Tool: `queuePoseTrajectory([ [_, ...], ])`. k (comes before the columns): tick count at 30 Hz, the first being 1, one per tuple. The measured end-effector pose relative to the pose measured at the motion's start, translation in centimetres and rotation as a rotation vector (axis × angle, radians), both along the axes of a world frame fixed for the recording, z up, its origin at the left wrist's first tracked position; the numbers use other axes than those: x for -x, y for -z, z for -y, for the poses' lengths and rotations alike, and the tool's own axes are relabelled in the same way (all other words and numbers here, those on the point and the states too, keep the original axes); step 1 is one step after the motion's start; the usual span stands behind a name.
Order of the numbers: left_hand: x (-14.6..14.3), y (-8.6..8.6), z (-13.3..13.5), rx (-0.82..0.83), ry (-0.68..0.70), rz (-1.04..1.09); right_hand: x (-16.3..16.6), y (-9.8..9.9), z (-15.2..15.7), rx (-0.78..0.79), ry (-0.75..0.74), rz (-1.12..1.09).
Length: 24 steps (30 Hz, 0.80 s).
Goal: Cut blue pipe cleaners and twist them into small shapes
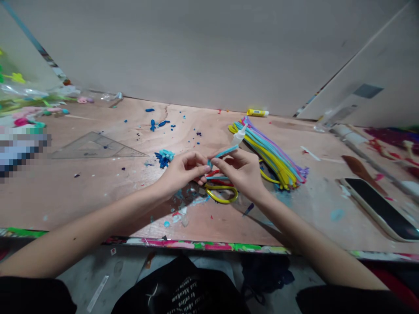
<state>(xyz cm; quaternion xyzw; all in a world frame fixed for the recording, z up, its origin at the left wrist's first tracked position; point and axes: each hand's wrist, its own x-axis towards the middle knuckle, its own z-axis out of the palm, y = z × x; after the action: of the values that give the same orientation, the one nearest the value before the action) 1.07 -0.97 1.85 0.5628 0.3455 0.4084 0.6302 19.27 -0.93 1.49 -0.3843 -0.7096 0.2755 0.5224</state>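
While the left hand (pixel 181 171) and right hand (pixel 240 174) hang above the plywood counter (pixel 81 196), the fingers (pixel 225 162) of both close in a pinch on a blue pipe cleaner (pixel 225 151). A bundle of coloured pipe cleaners (pixel 270 157) lies just beside the right hand.

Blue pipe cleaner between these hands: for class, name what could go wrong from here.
The right hand works close to a small white bottle resting on the pipe cleaner bundle, so a slip might tip it. The blue pipe cleaner is pinched only at the fingertips of that hand and the left hand, so it could spring loose. It might also snag the yellow loop just below.
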Motion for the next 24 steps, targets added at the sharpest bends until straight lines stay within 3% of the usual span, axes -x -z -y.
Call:
queuePoseTrajectory([
  [16,-0.14,0.52,-0.24,-0.127,-0.015,-0.033,0.46,-0.83,0.25,0.252,-0.105,-0.250],
  [24,-0.26,0.09,0.05,-0.146,-0.018,-0.055,0.51,-0.59,0.31,0.186,-0.057,-0.201],
])
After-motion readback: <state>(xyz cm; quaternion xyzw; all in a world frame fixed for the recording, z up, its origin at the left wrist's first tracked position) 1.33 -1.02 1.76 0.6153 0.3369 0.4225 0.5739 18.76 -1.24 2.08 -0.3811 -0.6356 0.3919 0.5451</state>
